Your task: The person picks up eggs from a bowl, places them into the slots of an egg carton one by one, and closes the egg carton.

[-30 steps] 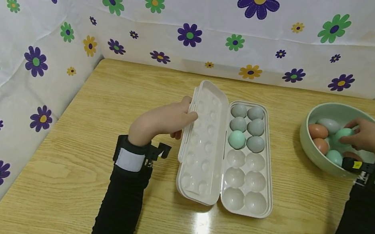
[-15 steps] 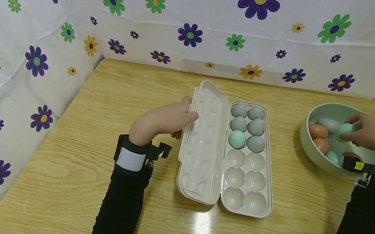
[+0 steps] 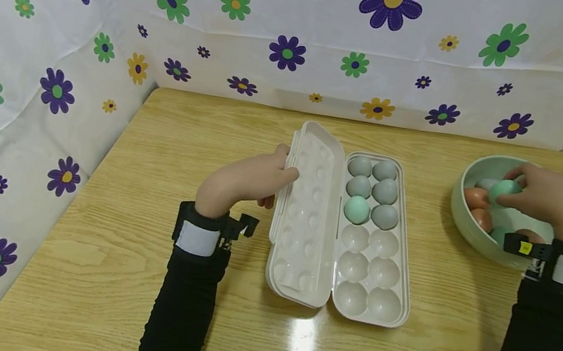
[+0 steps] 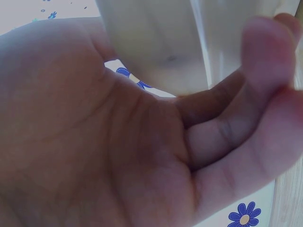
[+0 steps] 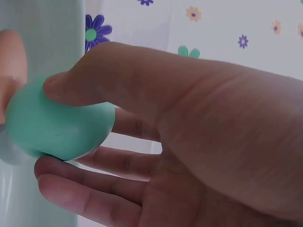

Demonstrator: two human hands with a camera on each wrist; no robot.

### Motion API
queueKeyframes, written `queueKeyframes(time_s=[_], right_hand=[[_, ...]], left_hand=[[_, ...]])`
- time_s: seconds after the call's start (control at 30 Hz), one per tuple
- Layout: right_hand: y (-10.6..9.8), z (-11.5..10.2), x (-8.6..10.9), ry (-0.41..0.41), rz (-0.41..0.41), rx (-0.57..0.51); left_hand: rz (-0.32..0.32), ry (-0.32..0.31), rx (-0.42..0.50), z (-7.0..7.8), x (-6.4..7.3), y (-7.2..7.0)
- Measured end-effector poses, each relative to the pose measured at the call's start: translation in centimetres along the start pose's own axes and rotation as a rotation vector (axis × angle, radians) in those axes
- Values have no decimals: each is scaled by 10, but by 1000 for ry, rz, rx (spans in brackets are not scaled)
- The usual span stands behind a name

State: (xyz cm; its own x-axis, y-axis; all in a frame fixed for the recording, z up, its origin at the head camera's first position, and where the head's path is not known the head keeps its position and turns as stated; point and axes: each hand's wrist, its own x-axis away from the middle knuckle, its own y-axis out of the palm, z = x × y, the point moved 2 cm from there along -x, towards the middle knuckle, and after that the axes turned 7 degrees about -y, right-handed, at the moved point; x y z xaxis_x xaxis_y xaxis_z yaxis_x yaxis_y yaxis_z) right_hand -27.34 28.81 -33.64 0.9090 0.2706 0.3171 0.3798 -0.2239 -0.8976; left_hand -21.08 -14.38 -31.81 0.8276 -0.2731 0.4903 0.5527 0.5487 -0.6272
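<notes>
A white plastic egg carton (image 3: 355, 239) lies on the table with its lid (image 3: 308, 216) tilted up on the left. My left hand (image 3: 251, 178) grips the lid's outer edge, thumb over the rim and fingers behind it. Grey-blue eggs (image 3: 384, 191) and one mint-green egg (image 3: 356, 210) fill the far cups; the near cups are bare. Over the light green bowl (image 3: 469, 233) my right hand (image 3: 548, 197) pinches another mint-green egg (image 5: 59, 125) between thumb and fingers. Below it in the bowl are brown eggs (image 3: 476, 198), a grey-blue egg and a green egg partly hidden by the wrist camera.
The wooden table (image 3: 135, 275) carries the carton in the middle and the bowl at the right. A white flowered cloth (image 3: 226, 34) hangs behind and at both sides. Each wrist wears a strapped camera.
My right hand has lifted the mint-green egg from among the others in the bowl and shifted slightly left with it. The left hand and the carton have stayed in place.
</notes>
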Motion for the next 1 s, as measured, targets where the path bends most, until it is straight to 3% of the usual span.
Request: queueKeyframes(time_s=[1.0], right_hand=[[-6,-53,5,-67,39,-9]], left_hand=[[-1,7,17,-1,-1,1]])
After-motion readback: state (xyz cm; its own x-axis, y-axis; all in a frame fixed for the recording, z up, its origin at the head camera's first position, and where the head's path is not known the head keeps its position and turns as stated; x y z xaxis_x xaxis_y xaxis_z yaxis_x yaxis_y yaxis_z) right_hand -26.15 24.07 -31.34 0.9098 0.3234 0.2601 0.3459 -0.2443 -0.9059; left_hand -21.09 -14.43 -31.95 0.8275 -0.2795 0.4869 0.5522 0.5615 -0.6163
